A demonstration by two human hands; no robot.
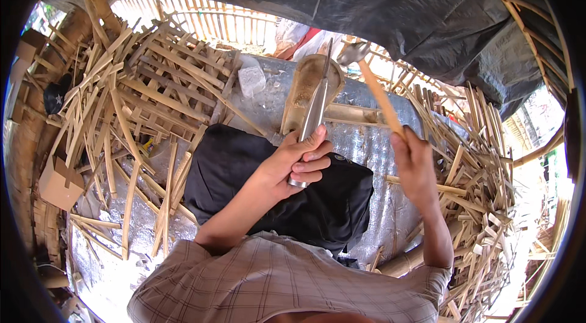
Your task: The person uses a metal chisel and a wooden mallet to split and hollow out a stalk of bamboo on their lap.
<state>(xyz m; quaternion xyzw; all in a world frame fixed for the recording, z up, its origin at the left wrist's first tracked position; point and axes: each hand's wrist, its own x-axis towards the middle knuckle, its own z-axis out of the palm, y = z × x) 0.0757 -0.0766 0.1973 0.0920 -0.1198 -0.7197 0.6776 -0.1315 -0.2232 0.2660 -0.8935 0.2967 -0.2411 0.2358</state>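
Note:
My left hand (299,161) is closed round the shiny tubular handle of a long metal blade (317,103), its narrow tip pointing away from me. My right hand (415,161) grips the wooden handle of a hammer (379,97). The grey hammer head is raised close to the right of the blade's far part, with a small gap showing between them. Behind the blade lies a brown, scooped-out piece of wood or bamboo (299,94); the blade partly covers it. Black cloth (235,167) is spread over my lap, beneath my left forearm.
Split bamboo strips are heaped at left (116,103) and right (482,201). A woven bamboo lattice (174,76) leans into the left heap. A whitish block (251,81) sits on the silvery sheet (394,216). A cardboard box (61,184) stands far left. Dark tarpaulin (378,3) hangs ahead.

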